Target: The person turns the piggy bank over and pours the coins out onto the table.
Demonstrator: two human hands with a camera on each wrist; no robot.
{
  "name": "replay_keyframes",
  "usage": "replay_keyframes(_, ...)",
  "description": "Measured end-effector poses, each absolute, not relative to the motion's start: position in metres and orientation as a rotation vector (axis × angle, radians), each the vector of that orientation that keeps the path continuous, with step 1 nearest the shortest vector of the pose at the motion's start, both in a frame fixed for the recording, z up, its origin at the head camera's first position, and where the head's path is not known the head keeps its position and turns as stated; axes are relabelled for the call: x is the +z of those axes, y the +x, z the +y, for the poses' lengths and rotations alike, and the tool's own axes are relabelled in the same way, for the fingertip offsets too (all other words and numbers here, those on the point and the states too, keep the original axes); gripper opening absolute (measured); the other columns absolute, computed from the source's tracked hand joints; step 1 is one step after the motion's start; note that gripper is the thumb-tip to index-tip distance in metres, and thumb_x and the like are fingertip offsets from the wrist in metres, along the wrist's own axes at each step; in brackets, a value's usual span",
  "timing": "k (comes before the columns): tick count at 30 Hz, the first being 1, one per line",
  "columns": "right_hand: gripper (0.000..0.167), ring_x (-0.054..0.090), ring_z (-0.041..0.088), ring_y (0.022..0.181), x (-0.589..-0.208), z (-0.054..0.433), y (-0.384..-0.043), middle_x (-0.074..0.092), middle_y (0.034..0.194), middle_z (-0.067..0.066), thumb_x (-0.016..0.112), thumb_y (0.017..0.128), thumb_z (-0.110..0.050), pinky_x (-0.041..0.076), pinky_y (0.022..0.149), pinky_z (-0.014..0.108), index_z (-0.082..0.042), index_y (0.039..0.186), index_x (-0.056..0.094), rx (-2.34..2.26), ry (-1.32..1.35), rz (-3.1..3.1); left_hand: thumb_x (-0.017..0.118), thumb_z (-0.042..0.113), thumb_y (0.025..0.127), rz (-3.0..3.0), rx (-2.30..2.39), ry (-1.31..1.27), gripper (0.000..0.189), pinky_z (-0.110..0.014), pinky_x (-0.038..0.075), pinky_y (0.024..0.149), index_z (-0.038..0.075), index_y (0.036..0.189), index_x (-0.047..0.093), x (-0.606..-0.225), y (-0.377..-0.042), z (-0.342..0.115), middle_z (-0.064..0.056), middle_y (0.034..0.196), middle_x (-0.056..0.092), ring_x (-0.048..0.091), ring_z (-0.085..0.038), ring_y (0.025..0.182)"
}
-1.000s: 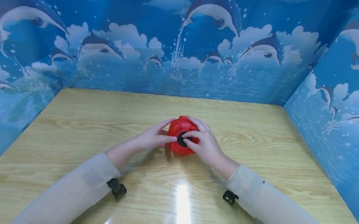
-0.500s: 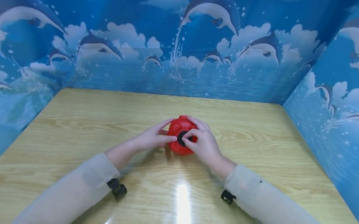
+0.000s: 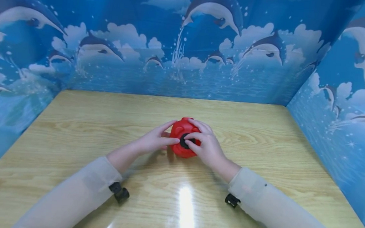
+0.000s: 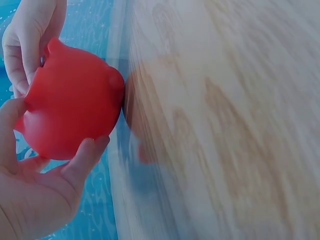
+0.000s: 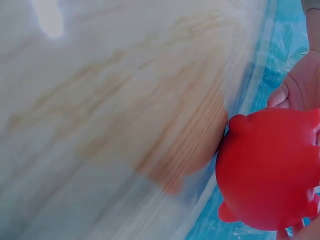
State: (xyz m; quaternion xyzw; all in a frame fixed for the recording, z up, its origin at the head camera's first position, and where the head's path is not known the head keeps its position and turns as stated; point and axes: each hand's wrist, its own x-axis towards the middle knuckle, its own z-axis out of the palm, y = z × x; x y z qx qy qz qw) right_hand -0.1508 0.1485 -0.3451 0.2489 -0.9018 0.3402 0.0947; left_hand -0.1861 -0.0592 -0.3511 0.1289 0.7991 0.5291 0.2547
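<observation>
A rounded red piggy bank [image 3: 176,151] with small nubs rests on the table between both hands, a black round plug [image 3: 184,146] facing up. My left hand [image 3: 150,140] grips its left side, the thumb reaching the top beside the plug. The right hand [image 3: 211,147] has its thumb and index finger pinched at the plug, and other fingers lie over the bank's far right side. In the left wrist view the smooth red body of the bank [image 4: 75,105] shows between the hands. The right wrist view shows the same bank [image 5: 265,170], its plug hidden there.
The wood-grain table [image 3: 105,115] stretches around the hands, with a bright glare streak near its front. Blue dolphin-print sheets [image 3: 124,70] stand behind it and along both sides. A small black camera [image 3: 119,193] hangs from the left wrist, another [image 3: 232,200] from the right.
The right thumb and index finger have shifted slightly over the black plug. The left hand and the piggy bank stay in about the same place.
</observation>
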Motion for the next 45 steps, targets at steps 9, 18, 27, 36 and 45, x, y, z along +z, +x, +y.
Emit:
replay_keyframes(9,0.014,0.031,0.024,0.130,-0.344,0.149,-0.151,0.040,0.142,0.003,0.072,0.082,-0.011,0.043,0.096,0.043,-0.011,0.096,0.073,0.997,0.743,-2.685,0.064,0.030,0.087,2.254,1.443,0.304,0.075,-0.040,0.051,0.081,0.026,0.149,0.021,-0.351,-0.183,-0.051,-0.014,0.128,0.051,0.054,-0.028,0.109)
replay_keyframes(18,0.015,0.031,0.024,0.129,-0.345,0.149,-0.151,0.041,0.142,0.003,0.072,0.082,-0.010,0.041,0.097,0.043,-0.011,0.097,0.073,0.997,0.785,-2.665,0.063,0.026,0.086,2.316,1.458,0.271,0.073,-0.039,0.052,0.076,0.025,0.148,0.025,-0.353,-0.182,-0.047,-0.015,0.118,0.056,0.057,-0.026,0.101)
replay_keyframes(27,0.017,0.033,0.028,0.128,-0.344,0.149,-0.151,0.042,0.141,0.007,0.073,0.080,-0.009,0.042,0.096,0.045,-0.010,0.097,0.073,0.917,0.838,-2.622,0.062,0.024,0.086,2.333,1.478,0.303,0.073,-0.038,0.051,0.077,0.022,0.148,0.025,-0.355,-0.183,-0.046,-0.017,0.116,0.058,0.059,-0.026,0.098)
replay_keyframes(36,0.018,0.034,0.030,0.127,-0.343,0.149,-0.151,0.043,0.140,0.008,0.073,0.080,-0.006,0.045,0.093,0.044,-0.010,0.098,0.073,0.867,0.882,-2.623,0.063,0.026,0.085,2.395,1.413,0.292,0.074,-0.038,0.050,0.081,0.024,0.148,0.026,-0.351,-0.182,-0.045,-0.015,0.115,0.059,0.059,-0.025,0.098)
replay_keyframes(45,0.019,0.035,0.031,0.126,-0.340,0.150,-0.153,0.043,0.140,0.007,0.073,0.080,-0.006,0.047,0.091,0.042,-0.012,0.098,0.073,0.776,0.907,-2.650,0.065,0.027,0.085,2.389,1.404,0.263,0.074,-0.039,0.050,0.083,0.026,0.148,0.026,-0.349,-0.181,-0.045,-0.012,0.117,0.057,0.057,-0.025,0.101)
